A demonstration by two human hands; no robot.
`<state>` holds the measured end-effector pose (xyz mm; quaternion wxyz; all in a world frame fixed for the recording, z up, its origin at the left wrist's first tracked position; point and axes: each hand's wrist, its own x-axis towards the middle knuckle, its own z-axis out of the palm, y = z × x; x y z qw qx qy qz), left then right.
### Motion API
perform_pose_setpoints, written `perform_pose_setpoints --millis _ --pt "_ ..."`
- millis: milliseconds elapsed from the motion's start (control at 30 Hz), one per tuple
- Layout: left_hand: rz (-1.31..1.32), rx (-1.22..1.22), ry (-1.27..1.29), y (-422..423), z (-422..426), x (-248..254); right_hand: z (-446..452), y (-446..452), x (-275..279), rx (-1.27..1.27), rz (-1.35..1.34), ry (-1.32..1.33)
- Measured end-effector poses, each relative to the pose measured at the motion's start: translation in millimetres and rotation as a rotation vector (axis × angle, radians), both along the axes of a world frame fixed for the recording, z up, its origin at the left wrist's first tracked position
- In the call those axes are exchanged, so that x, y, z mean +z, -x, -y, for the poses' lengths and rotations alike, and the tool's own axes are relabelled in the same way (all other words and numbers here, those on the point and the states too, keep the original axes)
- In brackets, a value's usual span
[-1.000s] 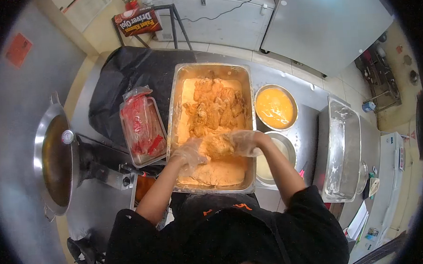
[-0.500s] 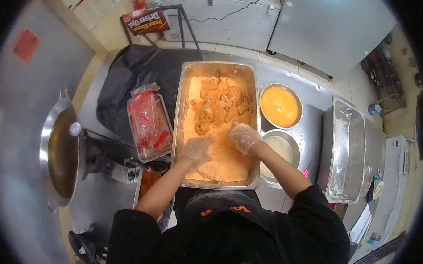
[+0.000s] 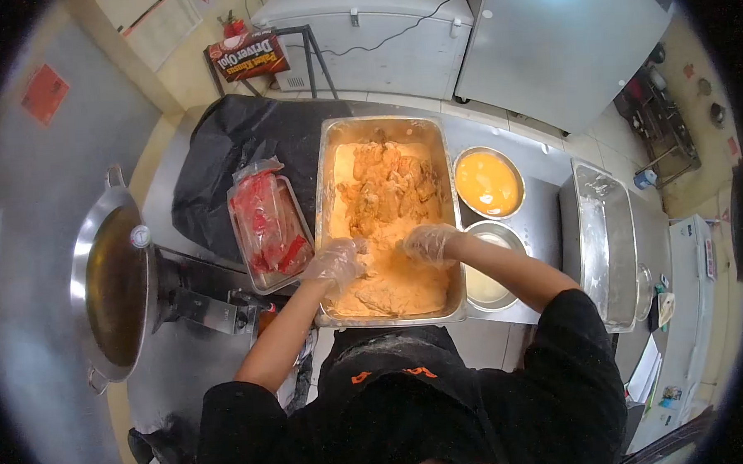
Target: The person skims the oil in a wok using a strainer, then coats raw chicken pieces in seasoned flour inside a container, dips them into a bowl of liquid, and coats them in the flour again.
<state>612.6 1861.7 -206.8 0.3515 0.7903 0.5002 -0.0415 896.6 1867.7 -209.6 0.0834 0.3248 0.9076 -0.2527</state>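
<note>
A deep metal tray holds orange seasoned flour in front of me. Flour-coated pieces that look like chicken are heaped in its far half. My left hand, in a clear plastic glove, is at the tray's left side over the flour, its fingers loosely bent and apart. My right hand, gloved too, is at the right side with its fingers curled down toward the flour; what they hold, if anything, is hidden. A hazy patch of flour shows between the hands.
Right of the tray stand a bowl of yellow-orange liquid and a bowl of pale liquid. Farther right is a long metal pan. To the left lie a tray with a red packet and a wok of oil with a thermometer.
My left hand has gone from a blur over the flour to a clearer pose near the left wall. The right hand has lowered slightly, its fingers curling downward. The camera view has shifted a little.
</note>
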Motion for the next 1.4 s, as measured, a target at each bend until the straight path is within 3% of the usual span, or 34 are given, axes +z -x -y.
perform_pose_setpoints --millis 133,200,400,433,500,533,567,600,633,700,767,867,933,967,1033,1133,1167,1233,1300,1400 --pt "0.072 0.006 -0.079 9.6 2.9 -8.1 8.7 4.6 -31.1 -0.140 0.102 -0.128" --pt "0.112 0.039 -0.066 13.5 8.7 0.7 12.5 3.1 -33.9 -0.240 -0.056 -0.108" --pt "0.420 0.215 -0.143 24.6 18.3 56.1 42.0 36.3 65.5 -0.584 0.008 -0.197" --pt "0.392 0.231 -0.098 23.8 20.2 64.3 56.8 33.7 53.3 -0.601 0.026 -0.188" --pt "0.382 0.228 -0.081 19.5 4.2 80.1 60.6 22.4 9.8 -0.727 -0.350 -0.262" --pt "0.333 0.224 -0.081 16.7 1.5 83.5 62.3 20.9 -13.6 -0.650 -0.138 -0.408" --pt "0.278 0.214 -0.066 14.0 5.8 81.4 71.9 20.6 -14.5 -0.672 -0.124 -0.393" --pt "0.285 0.136 -0.085 9.0 -4.6 59.3 68.0 19.5 -7.9 -0.646 -0.054 -0.270" --pt "0.283 0.108 -0.089 1.4 -8.3 73.5 63.9 17.7 5.1 -0.620 0.009 -0.150" --pt "0.392 0.080 0.000 -13.1 -13.6 98.4 68.2 3.8 39.9 -0.592 0.052 -0.229" --pt "0.467 0.091 0.098 -36.9 -34.0 100.1 75.1 -18.3 83.1 -0.929 -0.389 -0.067" --pt "0.567 0.043 0.049 -88.9 -61.3 123.6 62.4 -65.6 138.0 -1.037 -0.520 0.110" --pt "0.742 -0.037 -0.126 -134.4 -78.6 141.0 39.5 -116.8 133.1 -0.964 -0.477 -0.021" --pt "0.732 -0.039 -0.127 -158.5 -85.2 152.1 26.8 -141.1 128.9 -0.887 -0.417 -0.150" --pt "0.350 -0.041 -0.207 -205.1 -93.5 185.5 3.8 -170.2 134.9 -0.912 -0.510 -0.034" --pt "0.309 -0.108 -0.198 -271.3 -133.3 151.2 -35.3 -203.2 126.8 -0.949 -0.024 -0.100" --pt "0.288 -0.133 -0.192 -292.7 -147.3 135.8 -47.9 -221.2 109.5 -0.958 -0.032 -0.089" --pt "0.231 -0.193 -0.200 -329.3 -174.0 89.6 -73.9 -253.0 45.3 -0.719 -0.049 -0.286" --pt "0.208 -0.280 -0.398 -353.6 -184.5 53.9 -86.4 -277.2 -15.6 -0.659 -0.029 -0.335" --pt "0.108 -0.386 -0.488 -372.3 -199.0 -21.4 -87.3 -299.8 -70.0 -0.548 -0.005 -0.477"
